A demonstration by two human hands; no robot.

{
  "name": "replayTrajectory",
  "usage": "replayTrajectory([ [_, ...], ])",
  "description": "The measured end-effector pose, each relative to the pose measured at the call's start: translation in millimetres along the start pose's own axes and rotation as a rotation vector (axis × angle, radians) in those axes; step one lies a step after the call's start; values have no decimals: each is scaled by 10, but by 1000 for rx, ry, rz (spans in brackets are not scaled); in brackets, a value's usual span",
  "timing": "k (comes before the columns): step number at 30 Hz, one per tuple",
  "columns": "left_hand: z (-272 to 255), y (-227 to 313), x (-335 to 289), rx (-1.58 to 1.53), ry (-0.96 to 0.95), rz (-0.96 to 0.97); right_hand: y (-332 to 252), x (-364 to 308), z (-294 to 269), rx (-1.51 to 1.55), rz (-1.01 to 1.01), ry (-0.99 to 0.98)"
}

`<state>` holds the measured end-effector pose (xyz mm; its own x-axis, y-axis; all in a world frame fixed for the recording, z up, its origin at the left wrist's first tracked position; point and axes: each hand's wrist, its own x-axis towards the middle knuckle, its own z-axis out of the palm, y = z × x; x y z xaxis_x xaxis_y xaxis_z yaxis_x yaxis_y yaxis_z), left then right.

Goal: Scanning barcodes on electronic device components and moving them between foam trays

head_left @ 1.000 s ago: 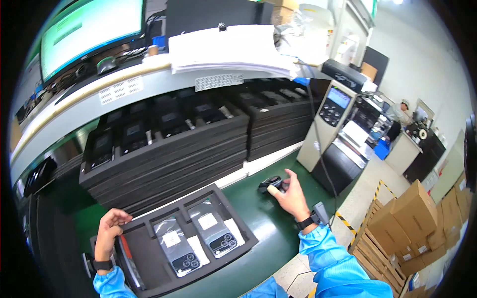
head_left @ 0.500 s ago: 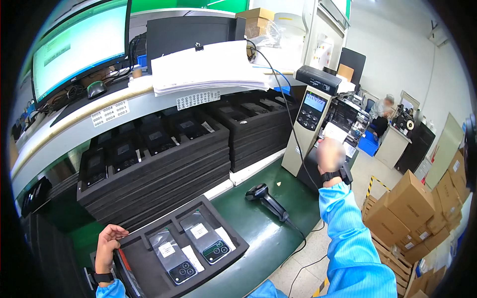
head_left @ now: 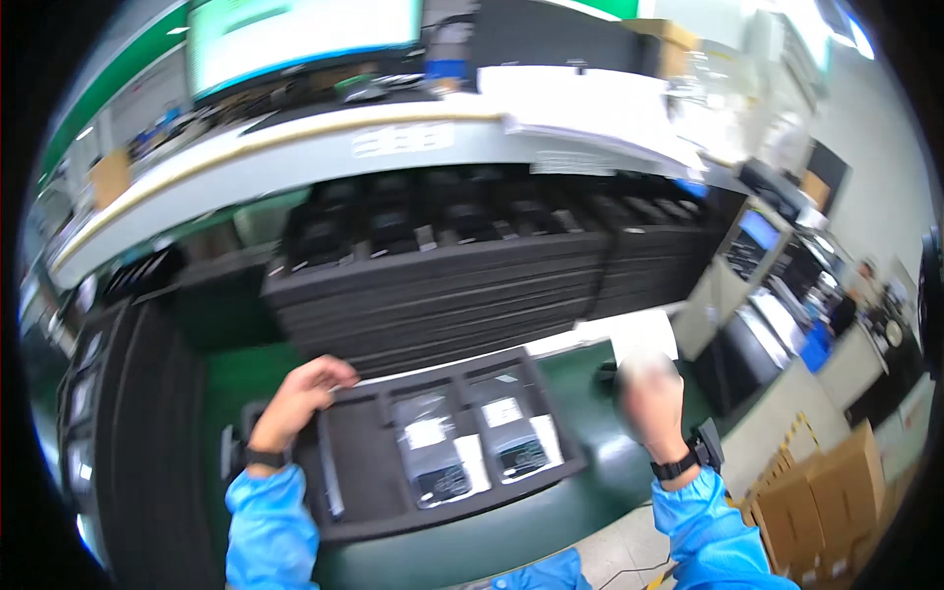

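A black foam tray (head_left: 364, 462) lies on the green table in front of me. Two bagged smartphones, a left one (head_left: 433, 457) and a right one (head_left: 511, 433), rest in its compartments with white slips beside them. A thin dark flat piece (head_left: 329, 467) stands on edge toward the tray's left side. Over the tray's back left corner, my left hand (head_left: 300, 398) is open with its fingers stretched to the right. To the right of the tray, my right hand (head_left: 654, 403) is closed on a white paper label (head_left: 644, 336); blur hides its fingers. Part of a dark barcode scanner (head_left: 608, 375) shows beside it.
Stacked black foam trays (head_left: 442, 295) line the back under a shelf (head_left: 324, 152) that carries a monitor (head_left: 305, 44) and papers (head_left: 590, 103). More foam trays (head_left: 147, 423) stand at the left. A label printer (head_left: 737, 256) is at the right, with cardboard boxes (head_left: 826, 501) beyond.
My view has swung left. My right hand has come back from the printer toward the tray with the white label in it. My left hand stays by the tray's left side.
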<state>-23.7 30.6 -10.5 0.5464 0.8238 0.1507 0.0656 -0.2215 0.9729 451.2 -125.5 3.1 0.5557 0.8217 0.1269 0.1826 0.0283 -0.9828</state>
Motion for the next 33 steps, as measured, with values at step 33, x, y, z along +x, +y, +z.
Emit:
replayTrajectory([
  [33, -145, 294, -413, 596, 559, -154, 458, 186, -343, -529, -25, -94],
])
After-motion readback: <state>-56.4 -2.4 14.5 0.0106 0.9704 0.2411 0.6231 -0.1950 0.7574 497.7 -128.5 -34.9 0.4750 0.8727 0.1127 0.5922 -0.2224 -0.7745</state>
